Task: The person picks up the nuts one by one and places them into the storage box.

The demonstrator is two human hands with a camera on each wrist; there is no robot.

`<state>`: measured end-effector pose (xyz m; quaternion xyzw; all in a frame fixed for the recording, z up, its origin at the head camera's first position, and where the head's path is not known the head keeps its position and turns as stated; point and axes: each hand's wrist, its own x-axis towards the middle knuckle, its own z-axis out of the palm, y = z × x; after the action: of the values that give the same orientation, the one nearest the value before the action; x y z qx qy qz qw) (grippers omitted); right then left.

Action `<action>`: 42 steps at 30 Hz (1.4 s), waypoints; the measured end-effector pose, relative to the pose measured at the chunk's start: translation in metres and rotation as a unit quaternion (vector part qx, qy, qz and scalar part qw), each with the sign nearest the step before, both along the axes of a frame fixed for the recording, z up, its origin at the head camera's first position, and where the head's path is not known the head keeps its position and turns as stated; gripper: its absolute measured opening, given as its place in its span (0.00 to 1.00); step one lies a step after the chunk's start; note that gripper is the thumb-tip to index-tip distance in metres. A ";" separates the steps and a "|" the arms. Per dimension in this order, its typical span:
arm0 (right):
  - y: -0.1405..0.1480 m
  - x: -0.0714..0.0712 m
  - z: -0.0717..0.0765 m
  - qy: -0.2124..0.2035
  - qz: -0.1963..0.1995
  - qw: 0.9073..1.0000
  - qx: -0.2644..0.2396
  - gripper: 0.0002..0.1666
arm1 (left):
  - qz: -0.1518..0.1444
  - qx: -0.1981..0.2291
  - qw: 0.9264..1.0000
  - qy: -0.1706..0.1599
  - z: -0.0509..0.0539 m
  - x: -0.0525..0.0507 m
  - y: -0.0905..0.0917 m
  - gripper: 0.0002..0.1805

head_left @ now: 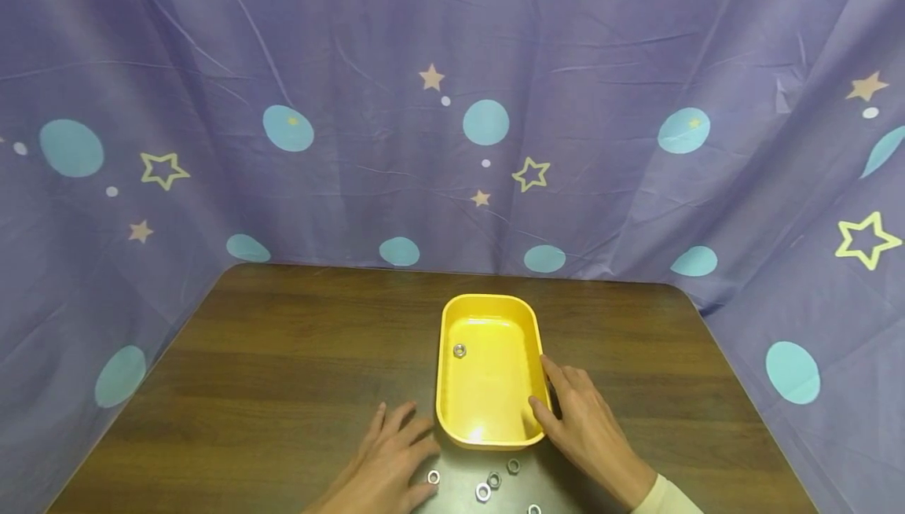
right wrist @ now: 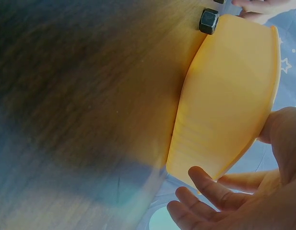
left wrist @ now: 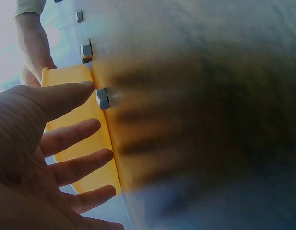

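A shallow yellow plastic tray [head_left: 490, 446] sits on the table with one metal hex nut [head_left: 459, 350] inside, near its left wall. My right hand [head_left: 590, 427] holds the tray's right edge, thumb over the rim and the other fingers along the outside. In the right wrist view those fingers [right wrist: 217, 191] look loosely spread by the outer wall. At the tray's near left corner my left hand [head_left: 389, 459] hovers with fingers spread, holding nothing. A hex nut [left wrist: 103, 98] lies close to its thumb tip. Several more nuts [head_left: 483, 492] lie loose in front of the tray.
The dark wood-grain table [head_left: 318, 341] reaches back to a purple curtain [head_left: 368, 105] with stars and blue spots. The curtain also borders the left and right sides. One nut [head_left: 533, 509] lies at the bottom edge of the head view.
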<state>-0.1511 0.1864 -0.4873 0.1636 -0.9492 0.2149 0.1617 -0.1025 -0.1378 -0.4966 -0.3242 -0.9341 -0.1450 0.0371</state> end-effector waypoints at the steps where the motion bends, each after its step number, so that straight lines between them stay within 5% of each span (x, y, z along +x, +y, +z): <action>1: 0.000 0.000 0.000 0.003 0.001 1.000 0.000 0.39 | 0.001 -0.005 1.000 -0.004 0.000 0.000 0.000 0.24; 12: 0.000 0.000 0.001 0.016 0.004 1.000 -0.003 0.39 | 0.003 -0.029 1.000 -0.008 0.001 0.001 0.003 0.15; 28: -0.001 -0.001 0.001 0.021 0.008 1.000 -0.004 0.39 | -0.004 0.001 1.000 0.025 -0.004 0.003 0.003 0.06; 36: -0.001 0.000 0.000 0.007 0.003 1.000 -0.006 0.38 | 0.007 0.009 0.999 0.040 0.004 0.000 -0.002 0.09; 42: -0.001 0.000 0.001 0.006 0.002 1.000 -0.005 0.39 | 0.009 0.022 0.996 0.082 0.015 -0.003 -0.008 0.12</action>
<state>-0.1512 0.1857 -0.4866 0.1661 -0.9468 0.2192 0.1673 -0.1058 -0.1456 -0.4820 -0.3254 -0.9274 -0.1382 0.1220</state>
